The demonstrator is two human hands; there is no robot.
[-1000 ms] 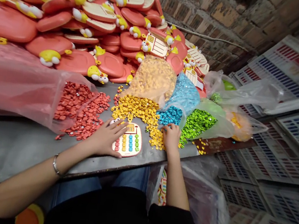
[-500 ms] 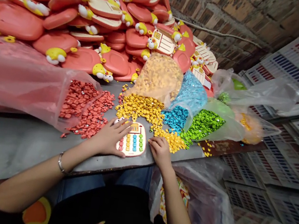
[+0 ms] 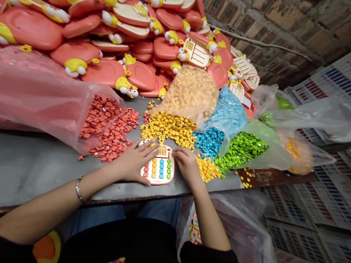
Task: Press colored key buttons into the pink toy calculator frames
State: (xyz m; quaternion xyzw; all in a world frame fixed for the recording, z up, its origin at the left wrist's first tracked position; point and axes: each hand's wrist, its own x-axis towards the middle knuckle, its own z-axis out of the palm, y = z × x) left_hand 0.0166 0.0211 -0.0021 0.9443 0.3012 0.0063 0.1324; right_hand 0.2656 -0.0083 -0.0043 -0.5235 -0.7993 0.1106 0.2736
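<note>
Here, the toy (image 3: 159,166) (cream-faced) sits between hands (image 3: 134,159) (image 3: 187,165).

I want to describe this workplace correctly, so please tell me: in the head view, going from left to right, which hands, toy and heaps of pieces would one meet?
Red pieces → left hand → cream-faced toy with buttons → right hand → smaller yellow pile → green pieces.
</note>
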